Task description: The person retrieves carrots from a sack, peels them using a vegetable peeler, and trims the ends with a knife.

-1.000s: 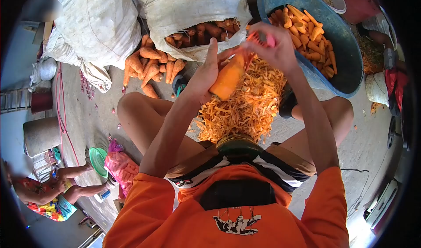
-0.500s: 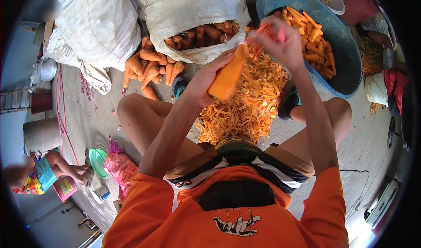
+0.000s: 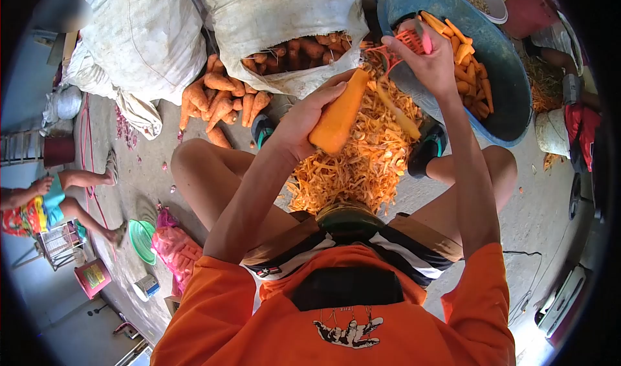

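Note:
A large, mostly peeled carrot [image 3: 337, 120] is gripped in my left hand [image 3: 301, 123], its upper end tilted to the right. My right hand [image 3: 432, 62] is wrapped round a red peeler [image 3: 409, 42], up and to the right of the carrot and apart from it. A long strip of peel [image 3: 396, 110] hangs in the air below the peeler, slightly blurred. Underneath lies a heap of orange peelings [image 3: 352, 168] between my feet. Beyond my right hand, peeled carrots [image 3: 475, 84] lie in a blue tub [image 3: 517, 100].
An open white sack [image 3: 278, 10] holds unpeeled carrots, with more unpeeled carrots [image 3: 223, 97] spilled beside it. Another full sack [image 3: 145, 36] stands further left. At left are a green basin [image 3: 141, 240], a pink bag [image 3: 176, 253] and a person [image 3: 48, 201] on their feet.
My right hand and the peeler have moved up and right, further off the carrot, and a peel strip now falls. The person at left, seated before, now stands with legs apart.

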The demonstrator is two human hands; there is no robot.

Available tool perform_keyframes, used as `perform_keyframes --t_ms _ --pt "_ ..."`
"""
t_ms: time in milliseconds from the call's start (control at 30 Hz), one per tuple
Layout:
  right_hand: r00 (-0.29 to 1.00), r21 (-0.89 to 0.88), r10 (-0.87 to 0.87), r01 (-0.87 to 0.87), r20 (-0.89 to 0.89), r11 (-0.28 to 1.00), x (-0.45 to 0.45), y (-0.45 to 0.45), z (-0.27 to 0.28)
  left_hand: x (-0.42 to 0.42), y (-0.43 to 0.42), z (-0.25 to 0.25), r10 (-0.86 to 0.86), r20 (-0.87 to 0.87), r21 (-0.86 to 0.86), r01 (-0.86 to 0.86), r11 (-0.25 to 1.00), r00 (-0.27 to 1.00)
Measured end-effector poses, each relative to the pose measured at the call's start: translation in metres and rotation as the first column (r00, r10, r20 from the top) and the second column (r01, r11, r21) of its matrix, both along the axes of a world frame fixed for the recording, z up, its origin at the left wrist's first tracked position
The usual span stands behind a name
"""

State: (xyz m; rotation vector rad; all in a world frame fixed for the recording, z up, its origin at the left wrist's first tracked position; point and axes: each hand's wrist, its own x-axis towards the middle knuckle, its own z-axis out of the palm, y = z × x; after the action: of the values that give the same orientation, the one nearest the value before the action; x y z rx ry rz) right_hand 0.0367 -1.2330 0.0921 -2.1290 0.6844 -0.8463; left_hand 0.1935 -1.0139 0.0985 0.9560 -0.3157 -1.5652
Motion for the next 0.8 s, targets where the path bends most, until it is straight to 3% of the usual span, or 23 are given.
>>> perform_keyframes --t_ms 67,100,133,167,233,300,333,367,400,433,467,500,533,567,700,767,800 --pt "0.947 0.324 0.148 -0.24 0.285 0.915 0.006 0.02 0.007 0.0 -0.001 0.003 0.031 0.046 -0.003 -0.031 1.0 0.998" --pt "0.947 0.325 0.153 -0.245 0.284 0.913 0.01 0.034 0.013 -0.001 -0.002 0.006 0.036 0.045 -0.001 -0.036 0.999 0.998" --pt "0.923 0.046 0.288 -0.309 0.256 0.95 0.015 0.047 0.02 -0.002 -0.004 0.008 0.061 0.035 -0.004 -0.061 0.998 0.998" --pt "0.893 -0.232 0.407 -0.361 0.193 0.903 0.018 0.055 0.022 -0.002 -0.003 0.008 0.086 0.026 -0.004 -0.086 0.996 0.996" --pt "0.915 -0.229 0.358 -0.314 0.187 0.922 0.016 0.039 0.007 -0.001 0.002 0.003 0.073 0.073 0.014 -0.074 0.997 0.995" --pt "0.999 -0.025 0.016 -0.015 0.039 1.0 0.007 0.0 -0.01 -0.001 0.001 0.004 0.049 0.119 0.011 -0.05 0.999 0.992" --pt "0.995 -0.25 -0.09 0.095 0.031 0.963 0.007 -0.007 -0.007 -0.002 0.001 0.007 0.043 0.067 0.071 -0.047 0.996 0.997" --pt "0.995 -0.256 -0.089 0.095 0.034 0.962 0.005 -0.009 -0.007 0.0 0.001 0.01 0.042 0.018 0.129 -0.044 0.991 0.999" --pt "0.987 0.042 0.034 -0.041 0.158 0.998 0.007 0.004 0.007 0.008 0.0 0.0 0.045 0.022 0.124 -0.047 0.991 0.999" --pt "0.946 0.316 0.115 -0.214 0.304 0.924 0.009 0.022 0.018 0.018 0.001 -0.021 -0.042 -0.137 -0.066 0.033 0.997 0.99" --pt "0.893 0.412 0.205 -0.375 0.4 0.83 0.012 0.045 0.024 0.023 0.001 -0.032 -0.153 -0.272 -0.264 0.079 0.961 0.95" --pt "0.892 0.411 0.212 -0.381 0.4 0.828 0.013 0.059 0.028 0.018 0.0 -0.025 -0.147 -0.271 -0.266 0.072 0.961 0.951" --pt "0.889 0.041 0.361 -0.387 0.281 0.921 0.014 0.071 0.03 0.007 -0.004 -0.012 0.015 -0.214 -0.142 -0.047 0.989 0.977" --pt "0.887 -0.333 0.446 -0.388 0.117 0.859 0.016 0.078 0.031 0.002 -0.005 -0.005 0.169 -0.136 -0.021 -0.173 0.985 0.976" --pt "0.923 -0.254 0.386 -0.369 0.017 0.894 0.01 0.083 0.04 0.001 -0.001 -0.009 0.073 -0.203 -0.064 -0.087 0.994 0.976" --pt "0.901 -0.332 0.423 -0.371 0.099 0.868 0.015 0.069 0.031 -0.002 -0.004 -0.001 0.074 -0.075 -0.045 -0.077 0.996 0.994" --pt "0.892 -0.266 0.401 -0.343 0.208 0.901 0.017 0.061 0.019 -0.005 -0.001 0.009 0.066 -0.017 -0.046 -0.067 0.997 0.998"
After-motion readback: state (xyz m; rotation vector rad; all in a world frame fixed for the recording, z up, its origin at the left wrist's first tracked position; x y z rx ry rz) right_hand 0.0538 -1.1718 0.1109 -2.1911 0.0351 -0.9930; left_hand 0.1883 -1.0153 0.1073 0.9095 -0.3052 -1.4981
